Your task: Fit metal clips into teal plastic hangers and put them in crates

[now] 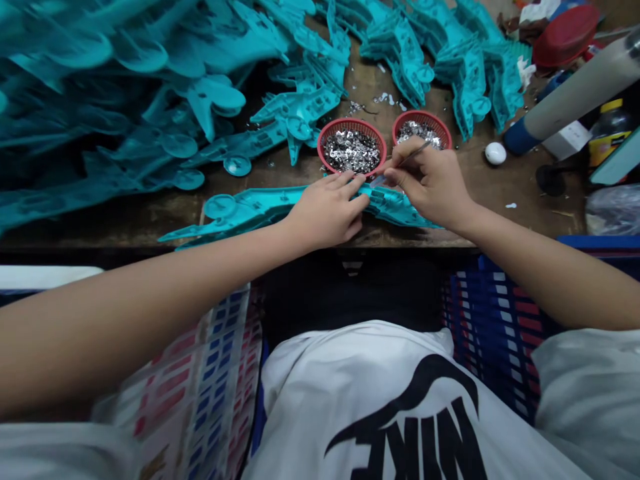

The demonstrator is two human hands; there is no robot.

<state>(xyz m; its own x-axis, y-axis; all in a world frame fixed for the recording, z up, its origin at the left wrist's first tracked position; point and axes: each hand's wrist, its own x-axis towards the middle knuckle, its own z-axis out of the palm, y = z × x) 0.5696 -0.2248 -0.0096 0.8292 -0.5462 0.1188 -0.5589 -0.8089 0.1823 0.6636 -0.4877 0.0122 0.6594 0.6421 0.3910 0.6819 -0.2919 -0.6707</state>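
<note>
A long teal plastic part (270, 200) lies along the front edge of the wooden table. My left hand (330, 208) rests on its middle, fingers bent over it and pressing it down. Just to the right, my right hand (431, 181) pinches a thin, pen-like tool (416, 152) between thumb and fingers above the same part. The tool's lower end is hard to make out near the teal surface. Right behind the hands stand two red baskets of small shiny metal pieces, one on the left (351, 148) and one on the right (423, 127), partly behind my right hand.
Teal parts (125, 100) are heaped at the left, with more (450, 53) at the back. To the right are a white round object (495, 153), a grey tube (575, 93) and a bottle (610, 130). Blue crates (490, 333) stand below the table edge.
</note>
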